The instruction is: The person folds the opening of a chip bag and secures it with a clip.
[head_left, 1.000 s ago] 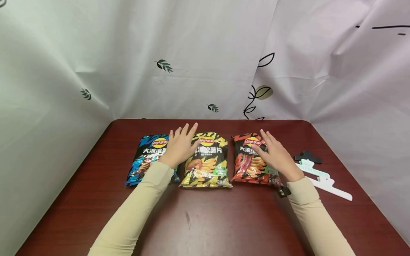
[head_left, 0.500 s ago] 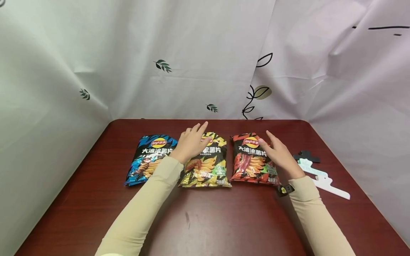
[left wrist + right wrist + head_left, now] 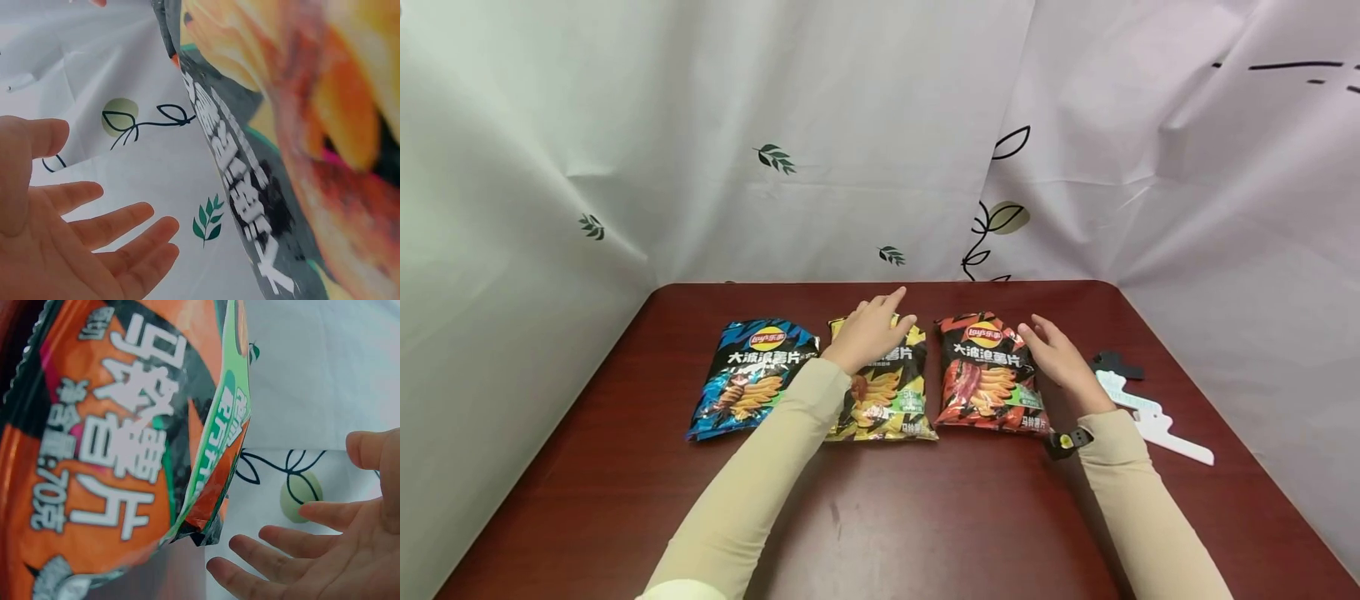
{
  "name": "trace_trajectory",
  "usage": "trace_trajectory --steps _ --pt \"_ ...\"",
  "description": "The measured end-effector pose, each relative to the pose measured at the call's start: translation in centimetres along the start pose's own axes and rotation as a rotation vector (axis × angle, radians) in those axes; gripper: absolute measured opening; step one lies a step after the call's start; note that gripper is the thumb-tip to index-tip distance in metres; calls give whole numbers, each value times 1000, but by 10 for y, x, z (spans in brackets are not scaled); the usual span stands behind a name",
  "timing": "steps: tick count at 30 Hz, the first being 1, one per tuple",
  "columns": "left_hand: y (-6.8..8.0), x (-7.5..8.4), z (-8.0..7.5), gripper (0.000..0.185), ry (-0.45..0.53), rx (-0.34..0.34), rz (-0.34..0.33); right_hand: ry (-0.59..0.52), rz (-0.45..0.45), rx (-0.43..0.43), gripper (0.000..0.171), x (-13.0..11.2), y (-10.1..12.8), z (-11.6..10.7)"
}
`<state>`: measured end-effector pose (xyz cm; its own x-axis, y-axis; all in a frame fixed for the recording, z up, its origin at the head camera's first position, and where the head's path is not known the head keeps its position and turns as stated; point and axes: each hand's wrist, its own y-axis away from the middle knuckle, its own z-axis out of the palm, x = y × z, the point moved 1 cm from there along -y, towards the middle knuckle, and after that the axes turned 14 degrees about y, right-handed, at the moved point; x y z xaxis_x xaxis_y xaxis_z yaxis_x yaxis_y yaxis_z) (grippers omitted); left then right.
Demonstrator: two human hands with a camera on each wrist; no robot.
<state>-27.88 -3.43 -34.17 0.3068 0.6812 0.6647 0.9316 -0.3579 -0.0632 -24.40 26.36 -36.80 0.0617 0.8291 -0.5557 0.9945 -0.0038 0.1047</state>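
Head view, clock laid on the glossy red-brown wooden table (image 3: 887, 533), twelve at the far edge. Shows a blue-and-black foil chip bag (image 3: 752, 377) at eleven, a yellow-and-black foil chip bag (image 3: 883, 400) at twelve, a red-and-black foil chip bag (image 3: 988, 375) at one. All flat, fronts up, tops toward twelve; presumably lined up for easy reading and reach. Shows left hand (image 3: 868, 335) over the yellow bag, with fingers partly spread, hiding its upper left; right hand (image 3: 1062, 360) just beyond the red bag's right edge, with fingers loosely extended. At two to three, a black clip (image 3: 1116, 364), a pale mint plastic clip (image 3: 1126, 392) and a white plastic clip (image 3: 1168, 435), bunched, likely kept off the row; right hand between red bag and clips, in the way. Beyond twelve, white leaf-printed cloth (image 3: 880, 150).

Left wrist view. Shows left palm at eight, with fingers spread, nothing held; apparently the yellow bag at two.

Right wrist view. Shows right palm at four, with fingers spread, apart from the red bag at ten.
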Motion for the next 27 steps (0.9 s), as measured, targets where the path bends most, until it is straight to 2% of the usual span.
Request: trace_trajectory --steps 8,17,27 --pt "-9 7 7 62 142 -40 -14 -56 66 -68 88 5 -6 3" --pt "-26 17 22 61 258 -104 -22 -168 140 -133 89 12 -10 5" --pt "-44 29 40 58 220 -134 -29 -219 167 -165 95 21 -16 8"
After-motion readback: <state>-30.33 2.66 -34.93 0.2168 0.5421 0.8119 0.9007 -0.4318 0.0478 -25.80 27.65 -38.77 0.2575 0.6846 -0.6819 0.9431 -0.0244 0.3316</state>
